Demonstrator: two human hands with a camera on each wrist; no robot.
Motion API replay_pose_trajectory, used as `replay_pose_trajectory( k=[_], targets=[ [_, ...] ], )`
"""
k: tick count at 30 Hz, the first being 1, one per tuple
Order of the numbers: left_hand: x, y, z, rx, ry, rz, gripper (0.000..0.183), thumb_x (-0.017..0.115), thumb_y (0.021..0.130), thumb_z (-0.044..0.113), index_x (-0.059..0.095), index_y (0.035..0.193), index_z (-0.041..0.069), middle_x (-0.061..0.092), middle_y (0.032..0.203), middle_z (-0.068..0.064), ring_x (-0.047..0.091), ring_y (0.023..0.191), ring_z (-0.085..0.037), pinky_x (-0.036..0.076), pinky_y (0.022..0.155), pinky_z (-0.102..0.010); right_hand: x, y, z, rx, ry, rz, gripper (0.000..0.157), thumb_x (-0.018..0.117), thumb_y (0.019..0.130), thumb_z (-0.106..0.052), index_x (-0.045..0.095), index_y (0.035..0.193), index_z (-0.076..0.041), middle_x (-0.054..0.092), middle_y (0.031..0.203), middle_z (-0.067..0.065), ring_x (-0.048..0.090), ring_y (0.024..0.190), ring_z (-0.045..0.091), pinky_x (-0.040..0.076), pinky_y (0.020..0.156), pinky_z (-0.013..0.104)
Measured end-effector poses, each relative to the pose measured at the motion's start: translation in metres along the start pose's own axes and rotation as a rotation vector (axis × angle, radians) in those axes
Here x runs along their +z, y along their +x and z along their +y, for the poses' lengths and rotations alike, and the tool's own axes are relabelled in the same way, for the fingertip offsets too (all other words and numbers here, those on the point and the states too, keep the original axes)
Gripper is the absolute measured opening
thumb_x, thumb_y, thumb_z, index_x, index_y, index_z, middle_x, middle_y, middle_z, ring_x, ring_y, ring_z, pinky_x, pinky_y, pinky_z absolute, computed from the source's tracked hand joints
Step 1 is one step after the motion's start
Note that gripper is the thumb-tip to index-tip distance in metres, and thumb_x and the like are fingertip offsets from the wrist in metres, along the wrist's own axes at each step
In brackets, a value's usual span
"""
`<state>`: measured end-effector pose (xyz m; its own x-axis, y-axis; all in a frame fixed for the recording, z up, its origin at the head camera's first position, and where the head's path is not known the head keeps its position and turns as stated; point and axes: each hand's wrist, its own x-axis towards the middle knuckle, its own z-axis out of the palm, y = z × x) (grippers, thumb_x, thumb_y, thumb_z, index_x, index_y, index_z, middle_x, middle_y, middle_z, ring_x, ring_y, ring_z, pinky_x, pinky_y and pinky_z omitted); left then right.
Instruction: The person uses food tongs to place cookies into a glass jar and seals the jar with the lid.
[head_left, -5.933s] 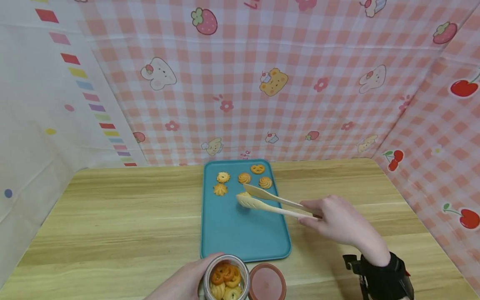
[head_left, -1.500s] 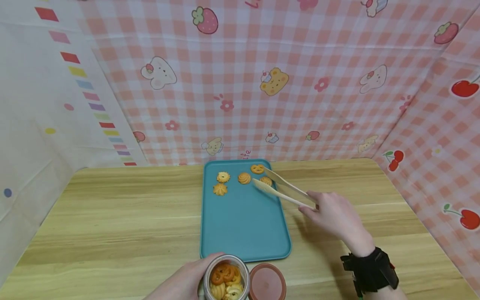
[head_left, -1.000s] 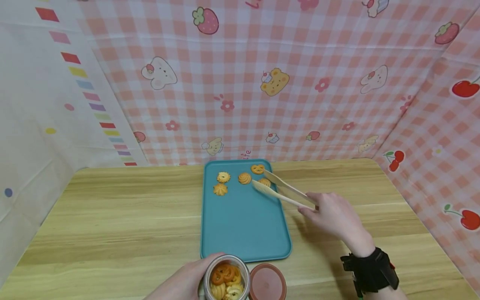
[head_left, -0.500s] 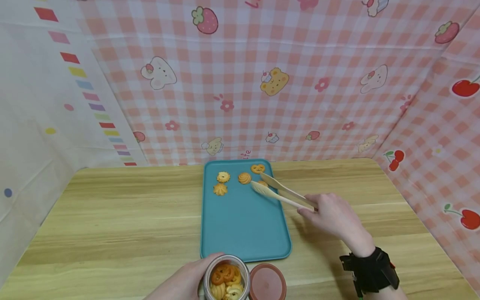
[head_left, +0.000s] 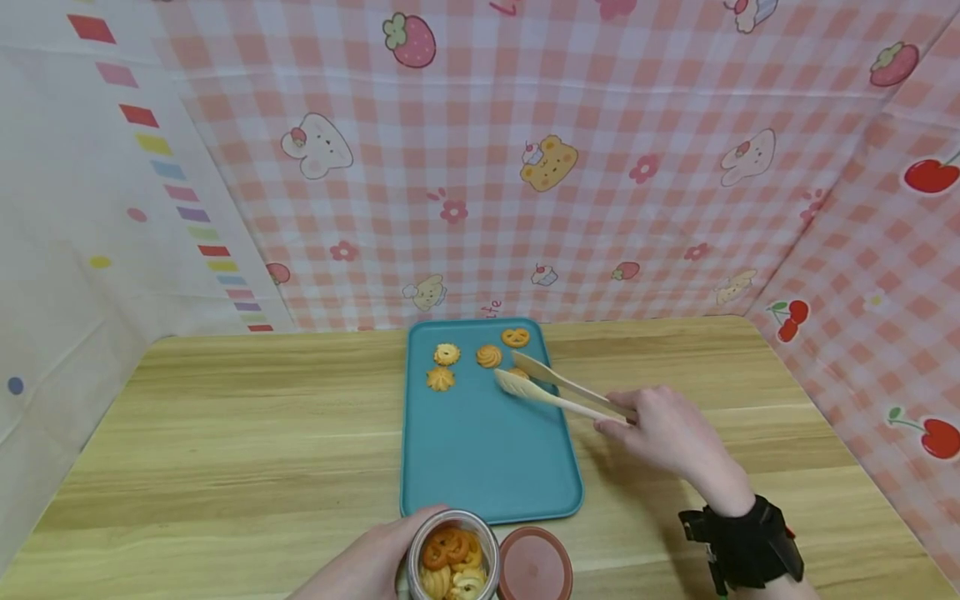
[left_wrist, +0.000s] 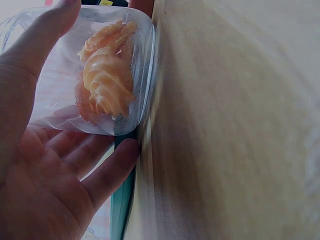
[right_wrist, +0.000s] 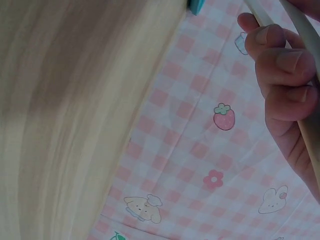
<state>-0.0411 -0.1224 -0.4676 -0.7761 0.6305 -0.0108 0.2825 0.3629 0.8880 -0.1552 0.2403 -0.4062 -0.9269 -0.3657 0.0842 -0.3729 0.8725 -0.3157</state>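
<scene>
My right hand (head_left: 667, 433) grips wooden tongs (head_left: 525, 388) over the right half of a blue tray (head_left: 487, 458). Between the tong ends lies a round swirl cookie (head_left: 519, 374), partly hidden by them. In the right wrist view, curled fingers (right_wrist: 287, 75) wrap the tong handles. At the front, my left hand (head_left: 382, 554) holds an open glass jar (head_left: 493, 554) containing several cookies and pretzels. The left wrist view has the thumb and fingers around the jar's clear wall (left_wrist: 55, 100), its base down by the table.
Also on the tray are a pretzel (head_left: 515, 337), another swirl cookie (head_left: 489, 357), a ring-shaped cookie (head_left: 446, 354) and a star-shaped cookie (head_left: 440, 379). A reddish-brown lid (head_left: 535, 567) lies right of the jar. Checked cloth (head_left: 480, 167) stands behind the wooden table (head_left: 262, 433).
A cookie formerly between the tongs is gone from there. Lately the tong ends and the right-hand swirl cookie have shifted left and toward me. The left hand and jar stay put.
</scene>
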Motion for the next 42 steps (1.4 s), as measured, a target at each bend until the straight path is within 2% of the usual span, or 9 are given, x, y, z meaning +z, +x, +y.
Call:
replay_pose_trajectory(
  k=[5,13,19,24,29,35,37,42],
  targets=[
    [0.001,0.000,0.000,0.016,0.018,0.011,0.076,0.077,0.075,0.048,0.042,0.141,0.033,0.057,0.124,0.014,0.057,0.106,-0.007,0.047,0.088,-0.032,-0.005,-0.003,-0.004,-0.036,0.016,-0.006,0.041,0.073,0.084,-0.033,0.072,0.114,-0.005,0.028,0.053,-0.011,0.025,0.046,0.003,0.023,0.042,0.022],
    [0.000,0.000,0.000,-0.022,-0.004,-0.002,0.077,0.077,0.075,0.049,0.042,0.141,0.033,0.057,0.124,0.014,0.056,0.107,-0.007,0.047,0.089,-0.032,-0.017,-0.009,-0.013,-0.113,0.058,-0.034,0.042,0.072,0.084,-0.036,0.072,0.115,-0.008,0.027,0.052,-0.014,0.021,0.045,0.000,0.019,0.041,0.020],
    [0.001,0.001,0.000,-0.009,0.015,0.010,0.077,0.077,0.075,0.049,0.042,0.141,0.032,0.057,0.123,0.014,0.056,0.106,-0.007,0.047,0.089,-0.032,-0.030,-0.020,-0.026,-0.163,0.099,-0.059,0.040,0.069,0.085,-0.045,0.073,0.113,-0.017,0.026,0.053,-0.016,0.022,0.045,-0.002,0.020,0.041,0.018],
    [0.002,0.000,0.001,-0.001,0.027,0.020,0.077,0.078,0.074,0.050,0.042,0.140,0.034,0.058,0.122,0.015,0.057,0.105,-0.007,0.047,0.089,-0.031,-0.039,-0.030,-0.036,-0.277,0.127,-0.052,0.031,0.066,0.087,-0.047,0.071,0.110,-0.028,0.027,0.055,-0.020,0.025,0.046,-0.005,0.021,0.041,0.016],
    [0.002,0.002,0.001,0.000,0.039,0.019,0.076,0.077,0.074,0.051,0.043,0.140,0.033,0.058,0.121,0.015,0.057,0.105,-0.006,0.047,0.090,-0.032,-0.044,-0.038,-0.042,-0.388,0.148,-0.044,0.022,0.066,0.088,-0.044,0.067,0.107,-0.033,0.026,0.057,-0.023,0.023,0.048,-0.009,0.020,0.040,0.012],
    [0.003,0.002,0.001,0.022,0.041,0.018,0.075,0.077,0.075,0.050,0.043,0.139,0.033,0.058,0.122,0.015,0.057,0.105,-0.006,0.047,0.089,-0.032,-0.050,-0.047,-0.045,-0.460,0.224,-0.070,0.030,0.068,0.088,-0.039,0.070,0.115,-0.026,0.040,0.062,-0.025,0.030,0.049,-0.012,0.025,0.041,0.008],
    [0.003,0.001,0.001,0.027,0.055,0.024,0.074,0.077,0.075,0.051,0.043,0.139,0.034,0.058,0.122,0.015,0.058,0.105,-0.006,0.047,0.089,-0.032,-0.052,-0.049,-0.047,-0.493,0.238,-0.073,0.030,0.069,0.087,-0.037,0.070,0.115,-0.025,0.041,0.063,-0.024,0.030,0.051,-0.012,0.026,0.042,0.007],
    [0.001,-0.001,0.003,-0.050,0.030,0.001,0.072,0.076,0.074,0.052,0.046,0.137,0.035,0.059,0.122,0.015,0.057,0.107,-0.006,0.047,0.088,-0.031,-0.056,-0.053,-0.050,-0.584,0.233,-0.083,0.031,0.070,0.087,-0.034,0.069,0.117,-0.025,0.039,0.066,-0.024,0.030,0.055,-0.012,0.028,0.047,0.004]
  ],
)
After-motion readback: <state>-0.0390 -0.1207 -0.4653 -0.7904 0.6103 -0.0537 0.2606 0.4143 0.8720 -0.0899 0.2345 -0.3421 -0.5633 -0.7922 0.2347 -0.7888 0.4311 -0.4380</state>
